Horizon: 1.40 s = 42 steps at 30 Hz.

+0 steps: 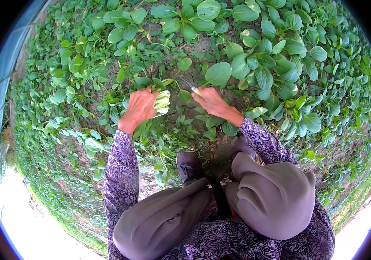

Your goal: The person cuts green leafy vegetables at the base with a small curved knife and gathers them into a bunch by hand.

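My left hand [142, 104] is closed around a bunch of leafy greens, like bok choy, whose pale cut stems [162, 101] point to the right. Its dark leaves show partly behind and under the hand. In my right hand [212, 101] is a small knife with a light handle [197, 91]. The narrow metal blade [185, 83] points up and left, over bare soil, apart from the bunch. Between the hands a single round leaf [184, 96] stands close to the knife.
Larger leafy green plants [265, 66] grow to the right and ahead, with low weeds [172, 133] among them. Below are my shoes [188, 165] and bent knees [276, 198]. A translucent plastic sheet wall [2, 94] runs along the left edge.
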Each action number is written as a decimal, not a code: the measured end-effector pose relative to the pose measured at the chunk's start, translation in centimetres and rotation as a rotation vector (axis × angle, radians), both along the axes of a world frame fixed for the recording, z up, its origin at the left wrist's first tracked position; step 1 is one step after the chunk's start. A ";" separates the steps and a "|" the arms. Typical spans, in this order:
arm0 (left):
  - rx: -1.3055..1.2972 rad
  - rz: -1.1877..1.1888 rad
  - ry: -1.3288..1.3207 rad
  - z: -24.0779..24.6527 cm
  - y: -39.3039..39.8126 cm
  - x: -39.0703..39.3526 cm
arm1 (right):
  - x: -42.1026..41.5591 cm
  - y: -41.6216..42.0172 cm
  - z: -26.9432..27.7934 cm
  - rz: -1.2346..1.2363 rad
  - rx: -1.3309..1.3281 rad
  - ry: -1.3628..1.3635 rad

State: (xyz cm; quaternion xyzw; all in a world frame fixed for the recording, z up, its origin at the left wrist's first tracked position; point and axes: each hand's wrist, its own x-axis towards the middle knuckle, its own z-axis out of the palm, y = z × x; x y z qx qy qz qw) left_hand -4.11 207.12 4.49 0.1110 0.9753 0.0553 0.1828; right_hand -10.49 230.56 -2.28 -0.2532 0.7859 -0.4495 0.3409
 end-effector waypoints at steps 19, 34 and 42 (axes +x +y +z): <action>0.082 0.168 -0.102 -0.1 0.7 1.0 | 3.7 -1.5 -4.3 -0.135 -0.059 0.202; 1.714 0.884 -0.010 3.1 -9.2 7.5 | -2.3 0.3 8.4 -0.347 -0.244 0.072; 1.771 0.940 0.222 3.9 -7.1 12.9 | -3.8 -7.1 16.6 -0.118 -0.552 -0.288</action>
